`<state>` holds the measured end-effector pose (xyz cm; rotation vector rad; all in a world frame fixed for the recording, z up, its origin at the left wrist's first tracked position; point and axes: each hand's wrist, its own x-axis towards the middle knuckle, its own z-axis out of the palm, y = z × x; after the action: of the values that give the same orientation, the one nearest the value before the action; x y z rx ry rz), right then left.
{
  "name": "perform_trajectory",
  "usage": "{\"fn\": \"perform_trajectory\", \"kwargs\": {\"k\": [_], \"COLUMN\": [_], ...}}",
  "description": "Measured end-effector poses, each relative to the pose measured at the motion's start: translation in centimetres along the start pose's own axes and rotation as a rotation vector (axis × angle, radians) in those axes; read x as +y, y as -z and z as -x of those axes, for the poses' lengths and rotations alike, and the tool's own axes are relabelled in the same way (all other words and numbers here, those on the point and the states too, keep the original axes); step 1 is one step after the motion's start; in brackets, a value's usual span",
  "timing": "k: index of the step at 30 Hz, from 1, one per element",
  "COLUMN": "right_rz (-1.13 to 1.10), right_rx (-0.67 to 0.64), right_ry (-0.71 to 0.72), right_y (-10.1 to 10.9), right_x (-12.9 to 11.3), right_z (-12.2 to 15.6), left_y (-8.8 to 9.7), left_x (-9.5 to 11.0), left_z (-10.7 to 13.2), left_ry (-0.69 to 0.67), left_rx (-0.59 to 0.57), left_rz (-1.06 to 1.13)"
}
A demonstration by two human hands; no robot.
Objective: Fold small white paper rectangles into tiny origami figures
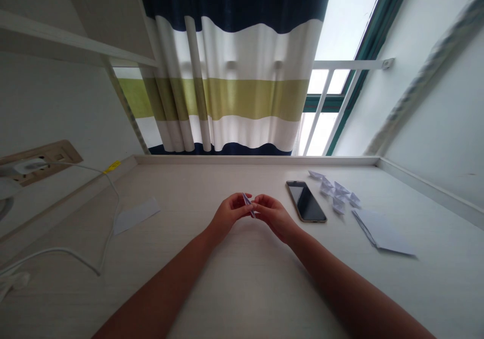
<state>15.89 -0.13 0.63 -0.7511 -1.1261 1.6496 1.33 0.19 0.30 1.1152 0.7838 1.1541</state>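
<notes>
A small folded piece of white paper [247, 202] stands on edge between my hands, over the middle of the desk. My left hand [230, 211] pinches it from the left, thumb on the near side. From the right, the fingertips of my right hand [274, 215] close on the same paper. Several small folded paper boats [338, 191] lie in a cluster at the right, beyond a dark-screened phone [306, 201]. A stack of white paper sheets [383, 232] rests closer to me on that side.
A single paper slip [136, 216] lies on the left of the pale desk [212, 293]. A white cable [116, 192] runs from the wall socket [41, 161] onto the desk. A raised rim [257, 160] edges the back, with a striped curtain [242, 97] behind it.
</notes>
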Motion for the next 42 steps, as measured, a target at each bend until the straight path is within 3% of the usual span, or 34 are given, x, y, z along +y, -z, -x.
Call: {"fn": "perform_trajectory", "kwargs": {"k": [9,30,42], "right_rz": [-0.052,-0.197,-0.231], "right_rx": [0.027,0.001,0.019], "right_ry": [-0.011,-0.088,-0.108], "right_y": [0.0,-0.3,-0.5], "right_x": [-0.2,1.0,0.7], "right_z": [0.0,-0.3,-0.2], "left_y": [0.5,-0.7,-0.6], "left_x": [-0.4,0.2,0.1], "left_z": [-0.2,0.1,0.0], "left_ry": [-0.03,0.033,0.028], "left_rx": [-0.041,0.06,0.045], "left_rz": [-0.053,-0.003,0.027]}}
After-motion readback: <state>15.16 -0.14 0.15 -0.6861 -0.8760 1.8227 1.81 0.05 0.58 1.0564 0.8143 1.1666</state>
